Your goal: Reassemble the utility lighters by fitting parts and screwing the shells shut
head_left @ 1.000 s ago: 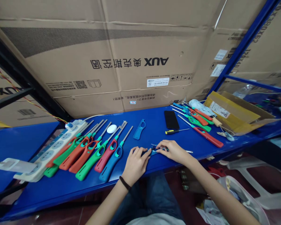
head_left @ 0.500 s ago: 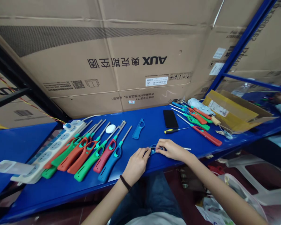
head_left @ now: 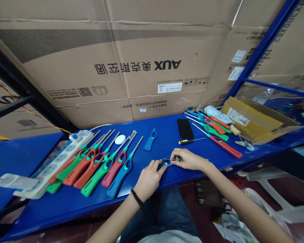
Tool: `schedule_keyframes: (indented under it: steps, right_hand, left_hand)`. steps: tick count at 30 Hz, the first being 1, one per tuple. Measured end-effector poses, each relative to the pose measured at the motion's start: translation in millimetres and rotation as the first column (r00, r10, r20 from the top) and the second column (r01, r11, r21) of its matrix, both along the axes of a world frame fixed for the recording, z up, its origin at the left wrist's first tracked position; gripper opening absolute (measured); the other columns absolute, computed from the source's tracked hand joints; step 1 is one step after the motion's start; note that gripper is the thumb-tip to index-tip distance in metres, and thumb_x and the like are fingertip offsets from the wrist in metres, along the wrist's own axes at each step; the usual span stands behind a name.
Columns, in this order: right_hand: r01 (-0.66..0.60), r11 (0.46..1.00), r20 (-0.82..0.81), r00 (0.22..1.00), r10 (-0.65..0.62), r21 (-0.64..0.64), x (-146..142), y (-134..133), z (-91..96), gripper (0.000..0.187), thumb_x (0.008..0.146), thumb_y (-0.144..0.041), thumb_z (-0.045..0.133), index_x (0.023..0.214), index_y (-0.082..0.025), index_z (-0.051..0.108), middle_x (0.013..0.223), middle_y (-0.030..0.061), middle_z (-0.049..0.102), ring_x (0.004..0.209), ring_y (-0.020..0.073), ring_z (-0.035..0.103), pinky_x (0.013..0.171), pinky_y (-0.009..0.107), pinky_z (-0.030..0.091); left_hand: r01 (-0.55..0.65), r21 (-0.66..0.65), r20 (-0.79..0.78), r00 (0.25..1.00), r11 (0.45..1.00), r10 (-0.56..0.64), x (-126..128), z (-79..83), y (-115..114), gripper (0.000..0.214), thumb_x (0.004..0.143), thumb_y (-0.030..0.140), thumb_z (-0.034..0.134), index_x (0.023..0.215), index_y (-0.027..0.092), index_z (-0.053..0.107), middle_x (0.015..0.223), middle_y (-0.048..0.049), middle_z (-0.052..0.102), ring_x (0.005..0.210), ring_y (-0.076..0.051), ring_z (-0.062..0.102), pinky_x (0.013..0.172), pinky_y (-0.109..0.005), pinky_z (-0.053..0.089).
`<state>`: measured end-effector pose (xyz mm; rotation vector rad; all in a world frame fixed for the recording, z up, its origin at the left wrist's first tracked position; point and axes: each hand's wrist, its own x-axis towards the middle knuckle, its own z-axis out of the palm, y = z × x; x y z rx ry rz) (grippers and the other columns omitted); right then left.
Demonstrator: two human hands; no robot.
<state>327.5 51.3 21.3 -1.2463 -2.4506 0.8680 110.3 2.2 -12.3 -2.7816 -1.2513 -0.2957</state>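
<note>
My left hand [head_left: 149, 180] and my right hand [head_left: 188, 160] meet over the blue shelf top [head_left: 152, 189]. Between their fingertips is a small blue plastic lighter part [head_left: 164, 163], mostly hidden, with a thin metal rod [head_left: 200, 159] running right from it under my right hand. To the left lies a row of several long utility lighters, red, green and blue, the nearest a blue one [head_left: 120, 177]. An empty blue lighter shell half [head_left: 150, 139] lies beyond my hands.
Near the shelf's back edge are a black phone [head_left: 185, 128] and a yellow-handled screwdriver [head_left: 188, 141]. More lighters [head_left: 214, 133] lie at the right, by a torn cardboard box [head_left: 250, 123]. A white power strip [head_left: 53, 163] sits at the left. Large cardboard cartons stand behind.
My left fingers have shifted right, closer to my right hand, around the small blue part. The view has moved slightly; the objects on the shelf have stayed in place.
</note>
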Motion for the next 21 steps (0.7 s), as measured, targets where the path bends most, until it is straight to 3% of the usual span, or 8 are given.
schedule_keyframes:
  steps: [11, 15, 21]
  right_hand:
    - [-0.009, 0.996, -0.053, 0.999, 0.014, 0.093, 14, -5, -12.3, 0.009, 0.089, -0.023, 0.053, 0.089, -0.02, 0.062, 0.097, 0.005, 0.057, 0.085, 0.0161, 0.059, 0.08, 0.029, 0.048]
    - [-0.023, 0.988, 0.023, 1.0, 0.019, 0.152, 11, -11, -9.9, 0.013, 0.089, -0.02, 0.051, 0.092, -0.02, 0.063, 0.107, 0.0076, 0.056, 0.094, 0.0183, 0.061, 0.088, 0.032, 0.047]
    - [-0.073, 0.987, 0.135, 0.989, 0.053, 0.144, 9, -12, -5.0, 0.017, 0.087, -0.014, 0.053, 0.093, -0.019, 0.069, 0.129, 0.012, 0.053, 0.115, 0.0257, 0.056, 0.097, 0.039, 0.045]
  left_hand:
    - [0.007, -0.04, -0.031, 0.999, 0.999, -0.008, -2, 4.1, 2, 0.048, 0.083, 0.002, 0.047, 0.126, 0.022, 0.052, 0.119, -0.0107, 0.054, 0.104, -0.025, 0.054, 0.067, -0.032, 0.058]
    - [0.007, -0.06, -0.045, 0.999, 0.998, -0.01, -3, 6.0, 3, 0.047, 0.084, 0.003, 0.046, 0.126, 0.024, 0.052, 0.12, -0.0102, 0.054, 0.104, -0.025, 0.053, 0.067, -0.032, 0.058]
    - [0.042, -0.117, -0.071, 0.996, 0.992, -0.051, -10, 12.2, 9, 0.049, 0.086, 0.003, 0.043, 0.128, 0.026, 0.051, 0.12, -0.0096, 0.054, 0.106, -0.024, 0.053, 0.07, -0.033, 0.057]
